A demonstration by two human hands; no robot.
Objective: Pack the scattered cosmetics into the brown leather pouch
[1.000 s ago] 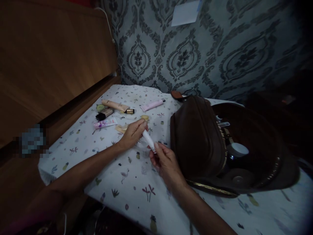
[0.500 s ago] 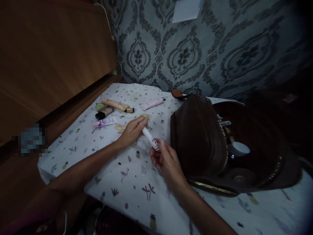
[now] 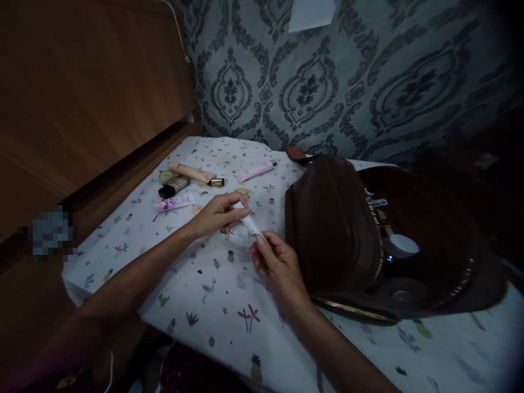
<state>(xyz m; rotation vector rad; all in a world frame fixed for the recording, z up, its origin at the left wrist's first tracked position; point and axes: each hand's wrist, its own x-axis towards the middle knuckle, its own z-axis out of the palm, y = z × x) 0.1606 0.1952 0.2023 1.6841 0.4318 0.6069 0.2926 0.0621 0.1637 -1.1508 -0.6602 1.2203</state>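
A small white tube [image 3: 248, 223] is held between both my hands over the patterned white cloth [image 3: 213, 284]. My left hand [image 3: 216, 214] pinches its far end. My right hand [image 3: 275, 263] grips its near end with the fingertips. Just right of my right hand lies an open brown bag [image 3: 335, 234] with a zip, holding a white-lidded jar [image 3: 403, 244] and other dim items. Beyond my left hand lie a pink printed tube [image 3: 175, 202], a beige tube [image 3: 191, 172], a black-and-beige bottle [image 3: 173, 188], a gold-capped stick [image 3: 213, 183] and a pale pink tube [image 3: 256, 171].
A wooden headboard or panel [image 3: 82, 98] rises along the left. Patterned grey wallpaper [image 3: 327, 82] backs the scene, with a paper note [image 3: 311, 13] stuck high up. A small yellowish round item [image 3: 242, 192] and a green round one [image 3: 166, 176] lie among the tubes.
Both hands have turned the white tube slightly and lifted it a little farther away; my right fingertips have shifted along its near end. The things on the cloth have not moved.
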